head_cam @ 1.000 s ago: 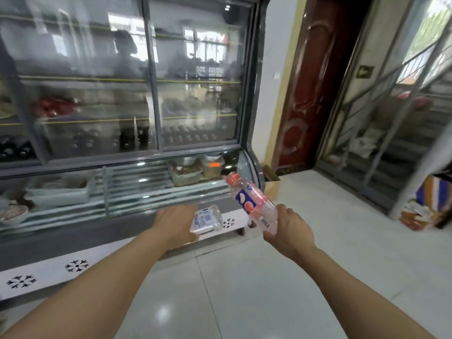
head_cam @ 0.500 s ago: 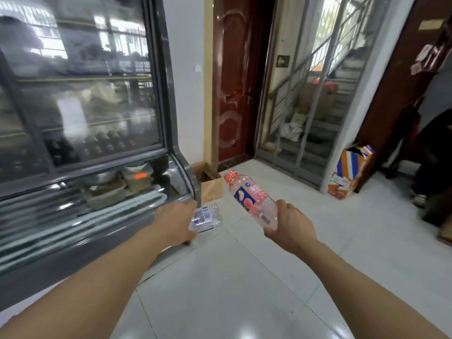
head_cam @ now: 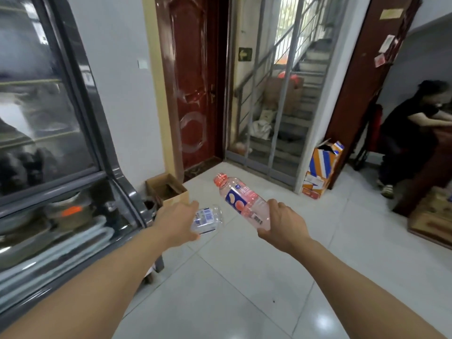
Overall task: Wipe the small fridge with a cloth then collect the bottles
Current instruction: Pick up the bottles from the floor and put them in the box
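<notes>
Pink-tinted bottle at frame centre, gripped by right hand; clear bottle just left of it, gripped by left hand. Grips unchanged. View has swung right: fridge now at left edge, seated person newly visible far right.

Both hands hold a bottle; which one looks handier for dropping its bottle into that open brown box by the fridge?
Probably the left hand: its clear bottle is just beside the cardboard box, nearer than the right hand and its pink bottle.

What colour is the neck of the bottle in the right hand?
Orange-red, on the pink-tinted bottle; head view, the only one.
</notes>
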The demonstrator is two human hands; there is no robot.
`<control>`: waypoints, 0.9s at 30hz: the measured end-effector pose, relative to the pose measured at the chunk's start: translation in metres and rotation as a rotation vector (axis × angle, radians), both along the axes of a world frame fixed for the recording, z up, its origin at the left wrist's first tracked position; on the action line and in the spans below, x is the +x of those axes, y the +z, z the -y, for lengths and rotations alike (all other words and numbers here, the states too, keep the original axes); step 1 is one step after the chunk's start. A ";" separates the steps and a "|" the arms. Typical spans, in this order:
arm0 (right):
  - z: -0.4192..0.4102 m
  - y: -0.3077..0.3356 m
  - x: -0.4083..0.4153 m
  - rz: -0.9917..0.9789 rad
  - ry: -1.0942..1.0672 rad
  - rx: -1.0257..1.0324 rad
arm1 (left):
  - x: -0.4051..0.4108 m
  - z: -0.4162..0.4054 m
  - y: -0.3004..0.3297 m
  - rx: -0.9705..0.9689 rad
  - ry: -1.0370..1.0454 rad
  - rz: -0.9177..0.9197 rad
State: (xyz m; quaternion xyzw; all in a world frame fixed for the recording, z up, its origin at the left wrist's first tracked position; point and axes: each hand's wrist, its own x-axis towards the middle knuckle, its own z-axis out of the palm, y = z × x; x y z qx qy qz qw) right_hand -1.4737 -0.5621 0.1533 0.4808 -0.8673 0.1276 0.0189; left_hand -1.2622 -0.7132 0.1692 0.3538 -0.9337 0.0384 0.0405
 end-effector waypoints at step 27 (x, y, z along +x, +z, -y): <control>0.419 -0.036 -0.361 -0.016 0.335 0.125 | -0.296 0.350 -0.053 0.071 0.399 0.085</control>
